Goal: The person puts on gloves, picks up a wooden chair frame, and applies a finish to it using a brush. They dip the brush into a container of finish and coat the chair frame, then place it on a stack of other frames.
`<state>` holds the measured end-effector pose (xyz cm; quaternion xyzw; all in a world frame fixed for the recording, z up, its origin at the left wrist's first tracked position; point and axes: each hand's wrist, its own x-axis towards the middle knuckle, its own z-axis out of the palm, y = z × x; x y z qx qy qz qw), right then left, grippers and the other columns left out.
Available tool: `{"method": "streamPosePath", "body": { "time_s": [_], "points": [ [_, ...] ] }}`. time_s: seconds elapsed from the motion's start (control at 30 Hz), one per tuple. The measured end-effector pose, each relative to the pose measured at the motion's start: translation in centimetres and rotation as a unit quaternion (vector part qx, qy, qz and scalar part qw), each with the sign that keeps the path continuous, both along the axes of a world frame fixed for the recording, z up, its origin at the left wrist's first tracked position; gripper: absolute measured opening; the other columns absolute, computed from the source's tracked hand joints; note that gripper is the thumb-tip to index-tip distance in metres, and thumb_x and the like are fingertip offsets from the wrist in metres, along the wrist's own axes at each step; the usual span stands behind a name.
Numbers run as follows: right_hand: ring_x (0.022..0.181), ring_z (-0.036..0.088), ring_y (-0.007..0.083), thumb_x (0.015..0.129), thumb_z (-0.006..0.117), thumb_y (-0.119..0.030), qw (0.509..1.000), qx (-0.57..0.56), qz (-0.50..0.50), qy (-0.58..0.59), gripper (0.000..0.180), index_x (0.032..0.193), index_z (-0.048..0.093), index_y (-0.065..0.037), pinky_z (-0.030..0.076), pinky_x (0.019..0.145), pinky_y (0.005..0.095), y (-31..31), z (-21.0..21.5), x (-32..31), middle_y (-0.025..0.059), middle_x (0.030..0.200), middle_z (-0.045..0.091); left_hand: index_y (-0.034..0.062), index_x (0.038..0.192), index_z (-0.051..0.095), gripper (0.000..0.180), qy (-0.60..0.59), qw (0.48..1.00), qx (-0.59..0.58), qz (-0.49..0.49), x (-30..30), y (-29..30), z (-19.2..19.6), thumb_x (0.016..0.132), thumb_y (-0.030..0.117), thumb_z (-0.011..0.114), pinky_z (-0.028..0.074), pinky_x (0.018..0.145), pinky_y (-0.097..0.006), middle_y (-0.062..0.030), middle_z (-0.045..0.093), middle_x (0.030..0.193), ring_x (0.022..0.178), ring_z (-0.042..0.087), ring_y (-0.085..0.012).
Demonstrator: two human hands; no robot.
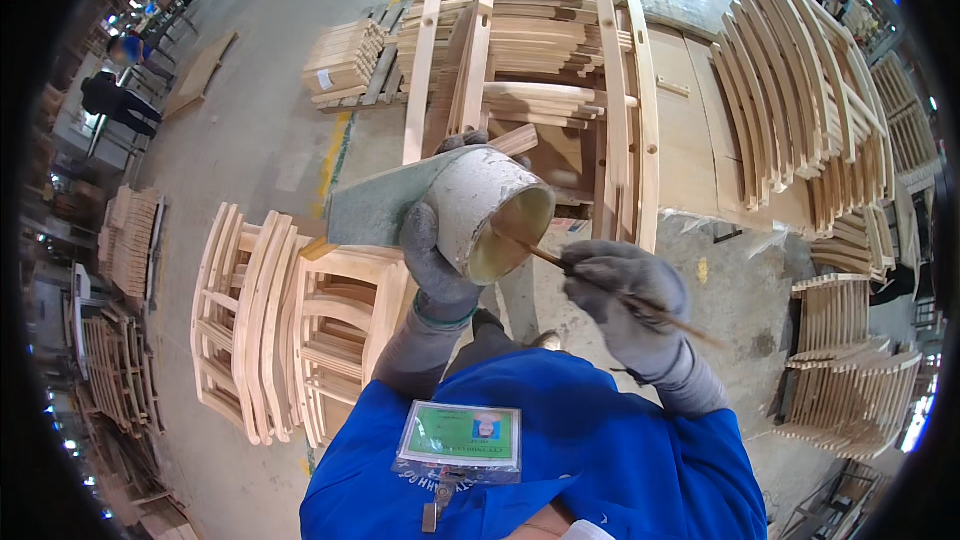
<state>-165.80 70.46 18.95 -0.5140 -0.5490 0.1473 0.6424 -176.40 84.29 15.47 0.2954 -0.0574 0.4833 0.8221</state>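
My gloved left hand [436, 262] is wrapped round a white, stained cylindrical pot [478, 195], which tilts with its mouth toward my right. A yellowish coating shows on the pot's inner wall; how full it is I cannot tell. In my gloved right hand [630, 305] is a thin brown stick [545, 256], its far end reaching inside the pot. Behind the pot juts a flat grey-green board [375, 202]. The end of a light wooden piece [515, 141] shows past the pot's upper rim, by my left fingertips; whether they touch it I cannot tell.
Ladder-like wooden frames [618, 70] stand ahead, beside stacked slats [545, 40]. Curved wooden frames [250, 325] sit close on my left. More curved parts [790, 90] are piled at the far right, with slatted stacks [850, 370] nearer. A person [118, 100] stands at the far left.
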Motion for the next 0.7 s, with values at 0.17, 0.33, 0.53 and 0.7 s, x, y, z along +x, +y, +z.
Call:
{"method": "streamPosePath", "body": {
  "time_s": [0.17, 0.33, 0.53, 0.7],
  "points": [
    [0.080, 0.064, 0.0244, 0.072, 0.065, 0.006, 1.000, 0.000, -0.029, 0.013, 0.018, 0.088, 0.057, 0.003, 0.051, 0.069, 0.0285, -4.9, -0.3, 0.6, 0.0185, 0.091, 0.063, 0.0046, 0.129, 0.034, 0.069, -0.041, 0.998, 0.049, -0.024, 1.3, -4.8, 0.3, 0.078, 0.051, 0.045, 0.035, 0.100, -0.049, -0.0169, 0.042, 0.126, 0.116, 0.043, -0.0308],
    [0.084, 0.062, 0.0243, 0.075, 0.060, 0.010, 0.985, 0.041, -0.031, 0.166, 0.013, 0.084, 0.055, 0.003, 0.052, 0.070, 0.0315, -8.1, 0.2, 0.8, 0.0212, 0.093, 0.061, 0.0059, 0.130, 0.034, 0.068, -0.007, 0.995, 0.101, 0.023, 1.1, -7.7, 1.0, 0.078, 0.050, 0.045, 0.033, 0.101, -0.052, -0.0163, 0.042, 0.126, 0.118, 0.042, -0.0302],
    [0.084, 0.063, 0.0294, 0.070, 0.064, 0.009, 0.998, 0.048, 0.031, -0.032, 0.020, 0.088, 0.057, 0.005, 0.053, 0.066, 0.0335, -9.0, -1.8, 0.3, 0.0239, 0.095, 0.061, 0.0052, 0.128, 0.035, 0.069, -0.017, 0.993, 0.081, 0.085, 2.2, -8.2, 1.7, 0.077, 0.050, 0.048, 0.034, 0.100, -0.049, -0.0149, 0.042, 0.124, 0.116, 0.044, -0.0290],
    [0.083, 0.064, 0.0316, 0.074, 0.063, 0.004, 0.976, 0.131, 0.101, -0.139, 0.018, 0.092, 0.058, 0.005, 0.053, 0.063, 0.0330, -8.3, -1.4, 1.0, 0.0274, 0.096, 0.059, 0.0070, 0.128, 0.036, 0.070, 0.076, 0.983, -0.027, 0.165, 2.0, -6.0, 1.9, 0.077, 0.054, 0.044, 0.036, 0.100, -0.048, -0.0153, 0.044, 0.124, 0.114, 0.045, -0.0295]
  ]
}}
